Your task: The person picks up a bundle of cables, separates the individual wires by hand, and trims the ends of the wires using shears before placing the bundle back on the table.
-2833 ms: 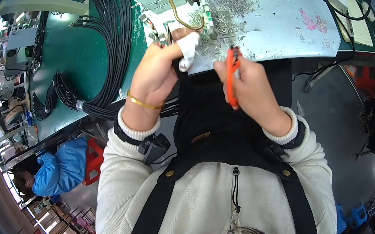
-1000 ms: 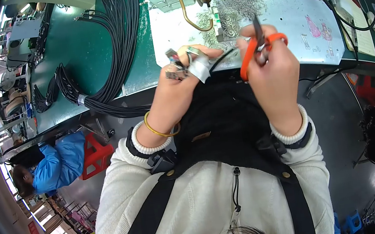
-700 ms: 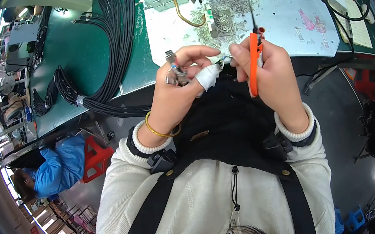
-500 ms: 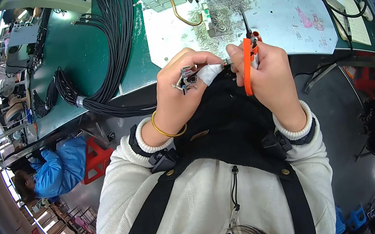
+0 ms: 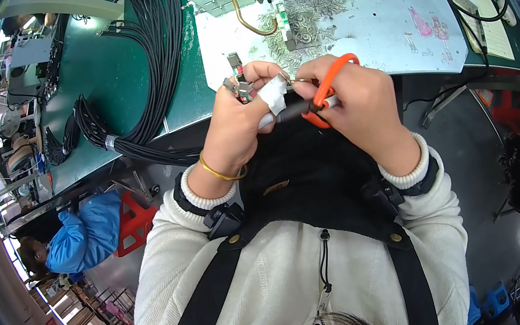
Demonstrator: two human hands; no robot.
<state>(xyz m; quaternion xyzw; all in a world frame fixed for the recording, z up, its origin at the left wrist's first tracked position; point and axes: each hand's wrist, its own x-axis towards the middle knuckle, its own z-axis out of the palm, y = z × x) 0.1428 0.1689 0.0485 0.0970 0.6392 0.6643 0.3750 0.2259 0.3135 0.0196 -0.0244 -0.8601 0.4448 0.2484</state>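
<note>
while the left hand [image 5: 239, 123] pinches a small connector [image 5: 239, 86], the right hand [image 5: 356, 102] grasps orange-handled scissors [image 5: 324, 93]

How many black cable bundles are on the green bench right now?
2. A long cable bundle runs from the bench's far edge down to its near edge; a smaller coiled bundle lies left of it. More may be hidden beyond the frame.

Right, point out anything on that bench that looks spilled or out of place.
A heap of small metal scraps lies strewn loose over the white mat behind the hands, not in any tray. The black cable bundle hangs over the bench's front edge.
</note>
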